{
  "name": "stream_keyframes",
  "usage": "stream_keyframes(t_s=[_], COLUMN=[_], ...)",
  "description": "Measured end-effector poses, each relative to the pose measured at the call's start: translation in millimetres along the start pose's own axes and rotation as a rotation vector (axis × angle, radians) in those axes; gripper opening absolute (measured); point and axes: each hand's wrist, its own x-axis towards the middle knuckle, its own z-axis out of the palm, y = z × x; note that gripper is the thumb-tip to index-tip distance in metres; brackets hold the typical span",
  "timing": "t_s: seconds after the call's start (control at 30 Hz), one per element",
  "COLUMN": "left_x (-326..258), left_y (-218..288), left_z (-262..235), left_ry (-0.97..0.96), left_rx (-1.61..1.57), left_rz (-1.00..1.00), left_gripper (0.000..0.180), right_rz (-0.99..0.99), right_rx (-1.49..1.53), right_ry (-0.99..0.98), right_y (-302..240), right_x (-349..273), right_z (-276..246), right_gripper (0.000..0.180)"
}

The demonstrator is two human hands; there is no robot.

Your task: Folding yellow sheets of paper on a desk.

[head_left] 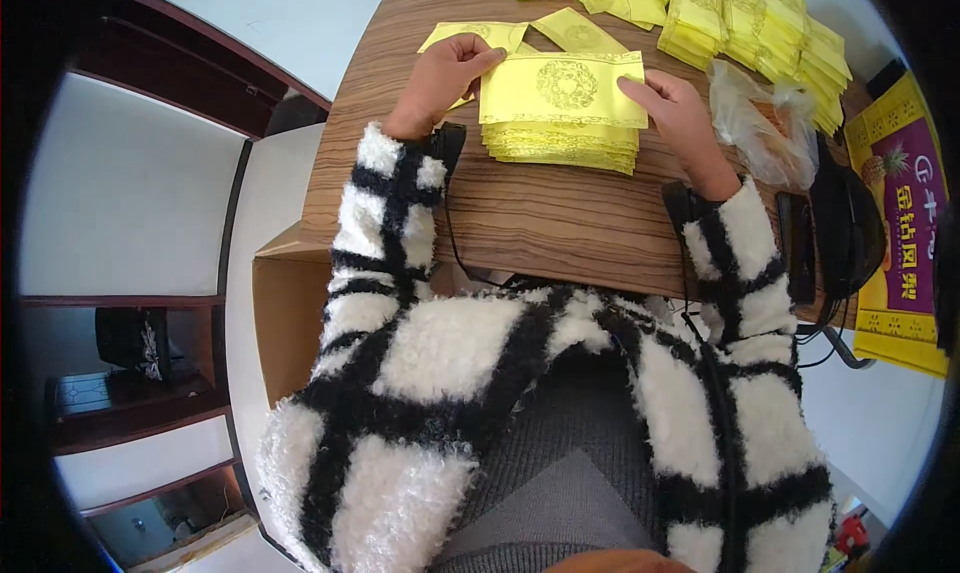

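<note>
My left hand (445, 81) pinches the upper left corner of a yellow paper sheet (515, 91) printed with a round ornament. At its right edge my right hand (682, 118) grips the same sheet, thumb on top. The sheet lies over or just above a neat stack of yellow papers (560, 151), whose near edges show below it; whether they touch I cannot tell. Behind it lie two more yellow papers, one on the left (462, 36) and one on the right (582, 33), partly covered by the sheet and my left hand.
Bundles of yellow paper (692, 21) fill the back right of the wooden table (570, 228). A clear plastic bag (765, 123) with brownish contents sits right of my right hand. Beyond are a dark flat object (795, 243) and a yellow-purple package (905, 208). A cardboard box (285, 318) stands lower left.
</note>
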Motion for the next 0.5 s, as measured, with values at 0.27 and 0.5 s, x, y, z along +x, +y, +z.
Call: stream_keyframes(t_s=[0.27, 0.5], left_x=[4, 6], left_y=[-32, -37], left_z=[-9, -13], left_ry=[-0.039, -0.047], left_rx=[0.209, 0.216], left_rz=[-0.037, -0.082], left_gripper=[0.024, 0.024], right_rz=[0.082, 0.065], right_rx=[-0.175, -0.258], right_ry=[-0.142, -0.170], right_y=[6, 5], right_x=[-3, -4], right_z=[7, 6], right_gripper=[0.041, 0.043])
